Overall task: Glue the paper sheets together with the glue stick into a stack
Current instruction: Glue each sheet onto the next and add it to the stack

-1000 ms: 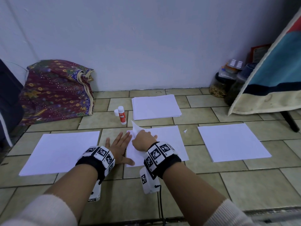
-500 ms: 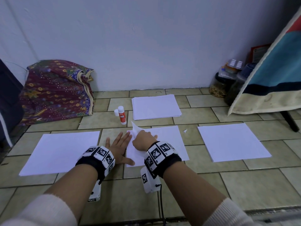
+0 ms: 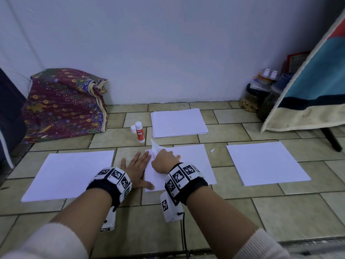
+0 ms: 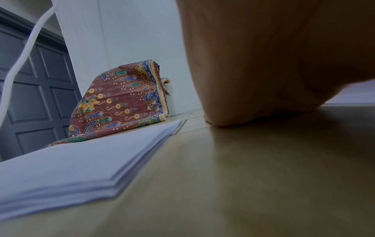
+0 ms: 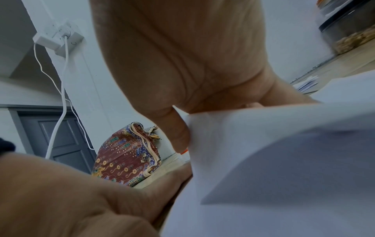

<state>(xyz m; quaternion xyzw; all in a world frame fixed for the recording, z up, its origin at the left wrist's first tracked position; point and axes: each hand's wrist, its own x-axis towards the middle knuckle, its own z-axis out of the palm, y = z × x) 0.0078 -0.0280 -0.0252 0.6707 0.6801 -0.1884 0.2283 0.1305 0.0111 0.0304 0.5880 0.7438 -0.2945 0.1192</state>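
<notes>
The left hand (image 3: 137, 170) lies flat with fingers spread on the tiled floor (image 3: 186, 221), its thumb on the near left edge of the middle white paper sheet (image 3: 194, 165); the right hand (image 3: 164, 162) pinches that sheet's far left corner, lifted and curled; a left white paper sheet (image 3: 69, 174) and a right white paper sheet (image 3: 265, 161) flank the middle one; beyond it stand the white, red-labelled glue stick (image 3: 140, 132), its white cap (image 3: 133, 129) beside it, and a white paper stack (image 3: 178, 122).
</notes>
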